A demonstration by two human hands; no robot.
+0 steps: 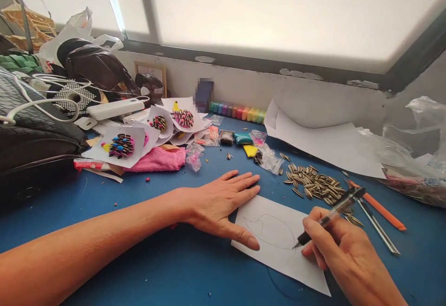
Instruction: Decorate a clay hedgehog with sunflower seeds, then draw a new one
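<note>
A small sheet of white paper [278,264] lies tilted on the blue table. It bears a thin pen outline [275,231], rounded with a pointed end at the left. My left hand [226,204] rests flat with fingers spread, its thumb on the sheet's left edge. My right hand [337,245] grips a black pen with a clear barrel [327,218], and the tip touches the paper at the outline's lower right. Beyond the sheet lies a pile of striped sunflower seeds [313,183], close to the pen.
Right of the seeds lie an orange cutter-like tool [383,211] and a slim silver pen-like tool [378,227]. White sheets [320,143] and a plastic bag [414,148] stand behind. Seed-and-clay figures [121,146], a pink cloth [156,158], a black bag [31,134] and colored clay packs [240,112] surround the left and back.
</note>
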